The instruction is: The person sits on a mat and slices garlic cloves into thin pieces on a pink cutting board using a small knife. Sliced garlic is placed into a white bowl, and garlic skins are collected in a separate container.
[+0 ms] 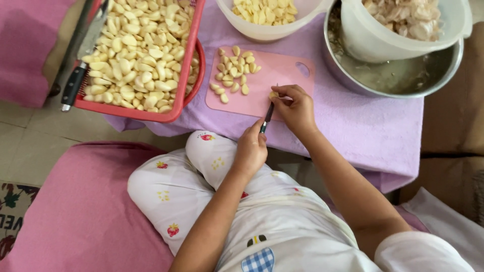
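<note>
Across the low table point(373, 131), draped in a purple cloth, I saw the big things first: a metal basin point(403, 75) at the far right with a white tub point(373, 40) of papery skins sitting in it; a red basket point(176, 108) at the left heaped with peeled garlic point(136, 50), a large cleaver point(83, 45) lying along its edge; a white bowl point(267, 32) of cut pieces at the far middle.

Nearer sat the pink cutting board point(282, 70), with a small pile of cloves point(233, 70) on its left half.

The right hand point(297, 108) rested on the board's near edge, its fingertips pinched tight round one clove point(273, 94), pressing it to the board; the left hand point(250, 148) was closed in a loose fist about the dark handle of a small knife point(267, 117), the blade pointing up at that clove and just beside it; whether the edge had touched, I could not tell.

I judged the step in hand to be trimming this single clove, the cut about to begin; the next move, to my mind, called for a short, steady press of the blade, the holding fingertips kept back from the edge; the clove was small and round, so it might roll.
</note>
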